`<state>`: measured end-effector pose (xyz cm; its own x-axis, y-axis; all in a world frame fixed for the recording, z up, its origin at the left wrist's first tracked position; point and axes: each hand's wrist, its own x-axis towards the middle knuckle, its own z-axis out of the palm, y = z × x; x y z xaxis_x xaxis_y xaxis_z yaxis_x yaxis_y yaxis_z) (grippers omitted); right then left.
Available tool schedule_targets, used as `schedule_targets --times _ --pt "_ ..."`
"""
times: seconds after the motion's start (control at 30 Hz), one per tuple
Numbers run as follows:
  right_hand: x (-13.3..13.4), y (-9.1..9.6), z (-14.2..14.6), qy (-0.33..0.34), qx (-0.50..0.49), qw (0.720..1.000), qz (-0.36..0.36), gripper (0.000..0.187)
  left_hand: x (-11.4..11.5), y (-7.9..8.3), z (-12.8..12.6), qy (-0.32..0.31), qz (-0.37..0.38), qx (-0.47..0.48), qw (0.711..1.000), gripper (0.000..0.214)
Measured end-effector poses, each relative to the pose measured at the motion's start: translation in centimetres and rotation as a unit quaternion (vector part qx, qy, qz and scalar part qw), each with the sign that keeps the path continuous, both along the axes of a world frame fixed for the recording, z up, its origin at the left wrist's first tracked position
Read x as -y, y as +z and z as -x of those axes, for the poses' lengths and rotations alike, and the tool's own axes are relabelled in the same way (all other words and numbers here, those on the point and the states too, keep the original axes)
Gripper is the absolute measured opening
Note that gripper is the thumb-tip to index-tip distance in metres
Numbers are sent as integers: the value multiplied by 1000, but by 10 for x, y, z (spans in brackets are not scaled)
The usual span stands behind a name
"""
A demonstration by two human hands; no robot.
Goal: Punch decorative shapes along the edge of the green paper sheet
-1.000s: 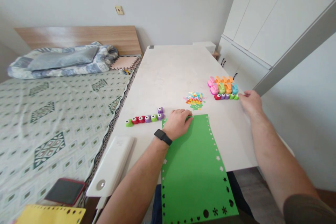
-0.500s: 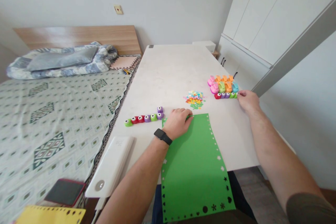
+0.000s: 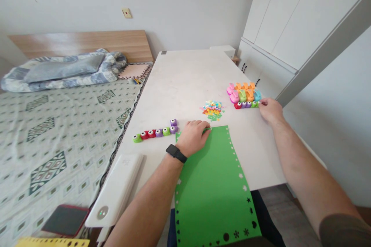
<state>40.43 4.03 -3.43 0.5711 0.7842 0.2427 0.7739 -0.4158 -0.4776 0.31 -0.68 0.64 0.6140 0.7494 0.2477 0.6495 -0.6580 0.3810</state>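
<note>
My left hand (image 3: pixel 193 136), with a black watch on the wrist, rests with curled fingers on the top left corner of a green paper sheet (image 3: pixel 213 189) whose edges are punched with small shapes. My right hand (image 3: pixel 270 109) touches the right end of a row of small punches (image 3: pixel 247 104), fingers pinched around the last green one. Behind that row stand larger pink, orange, green and blue punches (image 3: pixel 244 92). A heap of coloured paper cut-outs (image 3: pixel 213 110) lies between my hands. Another row of small punches (image 3: pixel 155 132) lies left of my left hand.
The white table (image 3: pixel 185 81) runs back to the wall. A white device (image 3: pixel 114 191) lies at its near left corner. Left is a bed (image 3: pixel 58 115) with a dark phone (image 3: pixel 65 220) and a yellow sheet (image 3: pixel 52 242). White cupboards (image 3: pixel 278 19) stand on the right.
My right hand has moved a little left and closed in on the end of the right punch row. The view has shifted slightly to the right. My left hand has stayed on the green sheet.
</note>
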Motion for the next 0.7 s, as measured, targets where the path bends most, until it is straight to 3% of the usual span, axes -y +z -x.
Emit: schedule_targets --times 0.7 --pt "1 1 3 6 -2 1000 -9 32 1 1 0 -4 -1 -2 1000 15"
